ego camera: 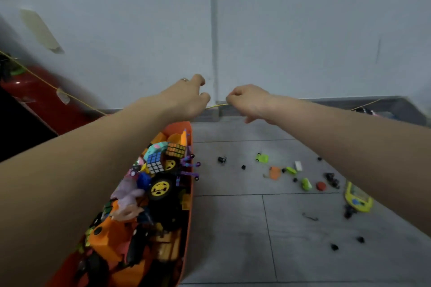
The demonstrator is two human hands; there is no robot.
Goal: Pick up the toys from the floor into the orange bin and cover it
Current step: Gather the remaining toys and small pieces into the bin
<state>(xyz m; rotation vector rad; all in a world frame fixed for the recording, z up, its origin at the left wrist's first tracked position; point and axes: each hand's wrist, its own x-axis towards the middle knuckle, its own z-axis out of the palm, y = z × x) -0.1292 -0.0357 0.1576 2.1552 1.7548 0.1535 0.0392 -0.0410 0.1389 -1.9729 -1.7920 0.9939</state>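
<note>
Left hand: my left hand [186,98] is stretched out ahead near the pale wall, fingers curled; it seems to sit on the thin yellow string [215,106] that runs across the room, though I cannot tell whether it really grips it.
Right hand: my right hand [248,100] has its fingers bunched, and the fingertips [229,98] look pinched on the end of that string just beside the left hand.
Bin: the orange plastic bin [189,170] lies under my left forearm, heaped with toys: a colourful puzzle cube [155,161], a black wheel with a yellow hub [160,188], a purple jointed figure [189,168].
Floor: the grey tiled floor [233,228] still holds small toys to the right of the bin, such as a lime green toy car [261,158], a flat orange piece [275,172], a red disc [321,186], a yellow toy board [358,198] and loose black bits.
Lid: I see no cover anywhere.
Risk, string: if I pull on it, I judge it could snap or drag whatever hangs on it.
Risk, bin: it is piled high, so more toys may spill over the rim, and a lid may not seat.
Risk, small parts: the black bits are tiny and dark, easy to miss.
</note>
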